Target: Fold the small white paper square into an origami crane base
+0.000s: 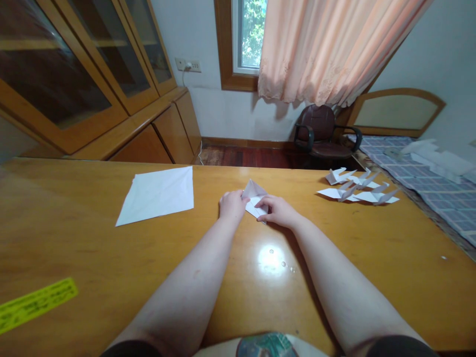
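Note:
A partly folded piece of white paper [253,202] lies on the wooden table in front of me, with a pointed flap standing toward the far side. My left hand [232,204] grips its left edge, thumb on top of the paper. From the other side my right hand [277,210] has its thumb and fingers on the right part of the paper. Some of the folds are hidden under my fingers. Several folded paper cranes [344,191] sit together at the far right of the table. To the left lies a flat white sheet of paper [159,194].
The wooden table [111,267] carries a yellow label [37,303] at the near left. Beyond its far edge are a glass-door cabinet [122,49], an office chair [320,131] and a bed [427,173]. A tiny white scrap [444,257] lies at the right.

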Demonstrator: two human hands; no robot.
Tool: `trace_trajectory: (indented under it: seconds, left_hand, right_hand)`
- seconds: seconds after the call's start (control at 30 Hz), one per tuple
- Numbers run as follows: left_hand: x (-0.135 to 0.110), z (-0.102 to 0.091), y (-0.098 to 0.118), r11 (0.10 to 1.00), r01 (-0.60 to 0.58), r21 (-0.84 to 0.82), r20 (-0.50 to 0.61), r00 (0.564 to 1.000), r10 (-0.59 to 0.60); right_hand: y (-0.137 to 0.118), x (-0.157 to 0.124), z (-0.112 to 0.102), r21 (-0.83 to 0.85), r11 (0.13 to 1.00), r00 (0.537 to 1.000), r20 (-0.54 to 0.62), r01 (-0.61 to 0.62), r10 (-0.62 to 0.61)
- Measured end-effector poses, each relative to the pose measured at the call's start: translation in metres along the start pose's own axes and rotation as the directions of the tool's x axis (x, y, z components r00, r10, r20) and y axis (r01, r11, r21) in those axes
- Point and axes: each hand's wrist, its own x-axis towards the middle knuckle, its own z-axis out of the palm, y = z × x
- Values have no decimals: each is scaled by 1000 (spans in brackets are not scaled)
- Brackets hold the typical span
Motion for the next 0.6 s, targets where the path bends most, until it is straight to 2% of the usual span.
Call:
trace_trajectory:
  seconds: [0.37, 0.6]
  left_hand:
    - [-2, -1, 1, 1000, -14, 1, -1, 1000, 14]
    - [-1, -1, 2, 1000, -9, -7, -3, 1000, 9]
  right_hand:
    - [0, 1, 0, 90, 996, 1000, -17, 15, -13]
    - [-9, -2, 3, 65, 993, 994, -31, -98, 100]
